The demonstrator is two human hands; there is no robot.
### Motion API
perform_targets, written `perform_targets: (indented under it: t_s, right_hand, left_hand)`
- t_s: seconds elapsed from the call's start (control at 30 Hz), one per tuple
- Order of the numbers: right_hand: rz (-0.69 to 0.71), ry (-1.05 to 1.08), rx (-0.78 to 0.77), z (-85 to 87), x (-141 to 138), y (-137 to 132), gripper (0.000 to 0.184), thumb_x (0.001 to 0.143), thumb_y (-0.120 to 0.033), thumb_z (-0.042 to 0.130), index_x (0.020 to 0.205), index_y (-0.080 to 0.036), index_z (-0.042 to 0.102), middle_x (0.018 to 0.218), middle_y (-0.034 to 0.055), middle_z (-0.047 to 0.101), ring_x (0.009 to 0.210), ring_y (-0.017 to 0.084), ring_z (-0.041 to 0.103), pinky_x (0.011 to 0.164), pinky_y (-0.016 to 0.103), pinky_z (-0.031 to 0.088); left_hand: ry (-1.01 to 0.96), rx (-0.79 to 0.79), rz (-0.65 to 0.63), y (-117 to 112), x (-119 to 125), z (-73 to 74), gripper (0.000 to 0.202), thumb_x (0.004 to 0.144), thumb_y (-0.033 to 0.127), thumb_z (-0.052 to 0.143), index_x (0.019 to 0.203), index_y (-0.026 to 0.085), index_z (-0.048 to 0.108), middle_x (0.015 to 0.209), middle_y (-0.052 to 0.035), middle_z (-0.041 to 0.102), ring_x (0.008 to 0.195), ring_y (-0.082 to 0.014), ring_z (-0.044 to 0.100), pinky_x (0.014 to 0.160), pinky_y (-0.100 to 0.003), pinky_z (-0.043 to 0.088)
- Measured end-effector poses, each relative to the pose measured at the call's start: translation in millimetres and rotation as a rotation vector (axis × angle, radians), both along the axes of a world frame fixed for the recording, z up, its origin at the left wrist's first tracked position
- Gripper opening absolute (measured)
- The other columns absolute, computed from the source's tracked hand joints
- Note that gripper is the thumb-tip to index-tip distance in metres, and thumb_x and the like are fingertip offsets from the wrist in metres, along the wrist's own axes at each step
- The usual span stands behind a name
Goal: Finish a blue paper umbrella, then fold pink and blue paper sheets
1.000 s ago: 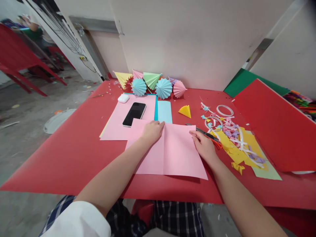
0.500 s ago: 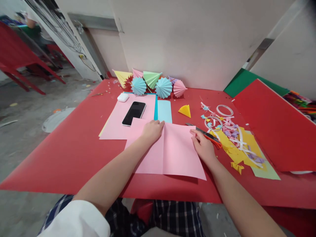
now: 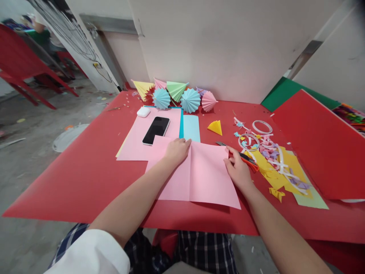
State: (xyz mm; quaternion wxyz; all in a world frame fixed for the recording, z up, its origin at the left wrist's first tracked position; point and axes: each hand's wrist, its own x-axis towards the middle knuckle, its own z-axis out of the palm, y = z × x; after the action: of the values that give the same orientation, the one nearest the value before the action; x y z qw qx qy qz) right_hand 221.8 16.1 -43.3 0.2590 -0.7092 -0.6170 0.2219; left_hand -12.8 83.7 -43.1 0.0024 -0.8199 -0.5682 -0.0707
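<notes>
A sheet of pink paper (image 3: 212,175) with a vertical crease down its middle lies in front of me, its right half lifted slightly off the table. My left hand (image 3: 178,150) presses flat on the left half, fingertips at the top of the crease. At the upper right edge, my right hand (image 3: 237,167) grips the sheet between thumb and fingers. Orange-handled scissors (image 3: 251,163) lie just behind that hand, partly hidden by it. Beyond the left hand, a black-screened phone (image 3: 156,130) rests on another pink sheet (image 3: 131,148).
Pleated paper umbrellas (image 3: 190,101) stand along the wall. A white case (image 3: 143,112), a pale blue sheet (image 3: 191,127) and a folded yellow piece (image 3: 216,128) lie nearer. To the right are tape rolls (image 3: 262,127), paper scraps and a red board (image 3: 322,152).
My right fingers have shifted slightly at the sheet's right edge. The left hand stays in place on the paper. The whole view has moved a little.
</notes>
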Motion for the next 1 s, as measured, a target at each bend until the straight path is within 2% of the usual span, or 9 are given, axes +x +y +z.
perform_targets:
  t_s: [0.13,0.2,0.27,0.33,0.4,0.47,0.6,1.0]
  right_hand:
    - [0.018,0.103,-0.002,0.0,3,1,0.048,0.082,-0.036,0.045,0.129,-0.029,0.04,0.072,-0.0023,0.061,0.068,0.018,0.057,0.067,0.031,0.041]
    - [0.03,0.167,-0.006,-0.1,6,3,0.049,0.081,-0.037,0.047,0.128,-0.027,0.04,0.068,-0.003,0.059,0.068,0.017,0.056,0.068,0.03,0.041]
    - [0.045,0.212,-0.002,-0.1,7,5,0.048,0.08,-0.036,0.049,0.125,-0.025,0.043,0.067,-0.0032,0.058,0.066,0.016,0.055,0.068,0.03,0.041]
    - [0.053,0.228,0.008,-0.4,9,7,0.045,0.079,-0.034,0.05,0.122,-0.023,0.047,0.069,-0.0026,0.059,0.065,0.015,0.054,0.069,0.03,0.041]
    - [0.052,0.221,0.016,-0.9,10,8,0.043,0.079,-0.033,0.049,0.121,-0.023,0.048,0.073,-0.0015,0.061,0.066,0.015,0.055,0.069,0.03,0.041]
    - [0.041,0.196,0.016,-1.9,12,8,0.042,0.078,-0.032,0.05,0.12,-0.024,0.05,0.078,-0.0005,0.063,0.068,0.015,0.056,0.07,0.03,0.042]
    - [0.029,0.15,0.017,-5.3,13,7,0.041,0.078,-0.032,0.05,0.118,-0.026,0.051,0.075,-0.0011,0.064,0.069,0.017,0.058,0.07,0.031,0.042]
    - [0.024,0.104,0.037,-7.1,10,0,0.029,0.079,-0.032,0.05,0.107,-0.028,0.055,0.087,0.0005,0.067,0.074,0.018,0.059,0.073,0.032,0.043]
  left_hand:
    - [-0.036,0.014,0.007,0,-5,2.7,0.035,0.089,0.018,0.034,0.116,0.018,0.056,0.082,-0.0085,0.06,0.08,-0.021,0.057,0.063,-0.029,0.042]
    - [-0.054,0.021,-0.021,-3,-9,5.0,0.034,0.091,0.019,0.032,0.11,0.017,0.06,0.085,-0.0091,0.06,0.084,-0.0206,0.056,0.069,-0.03,0.044]
    - [-0.07,0.025,-0.086,-8,-12,5.6,0.035,0.092,0.022,0.03,0.106,0.017,0.062,0.097,-0.0093,0.061,0.094,-0.0197,0.055,0.082,-0.031,0.044]
    - [-0.079,0.022,-0.156,-16,-15,3.3,0.036,0.093,0.024,0.03,0.113,0.015,0.058,0.115,-0.0095,0.058,0.109,-0.0193,0.05,0.094,-0.03,0.038]
    - [-0.066,0.011,-0.193,-23,-17,-1.6,0.04,0.094,0.027,0.029,0.126,0.011,0.048,0.132,-0.0114,0.048,0.124,-0.0221,0.04,0.103,-0.034,0.032]
    - [-0.03,-0.005,-0.19,-28,-17,-6.8,0.047,0.094,0.028,0.026,0.134,0.006,0.036,0.141,-0.0142,0.036,0.132,-0.0253,0.029,0.107,-0.04,0.025]
    - [0.03,-0.034,-0.155,-31,-15,-10.8,0.051,0.094,0.028,0.021,0.138,0.004,0.028,0.146,-0.0139,0.028,0.135,-0.0239,0.023,0.109,-0.041,0.021]
    - [0.045,-0.034,-0.143,-30,-15,-10.8,0.051,0.094,0.028,0.019,0.139,0.005,0.028,0.146,-0.0123,0.027,0.135,-0.0225,0.022,0.11,-0.04,0.021]
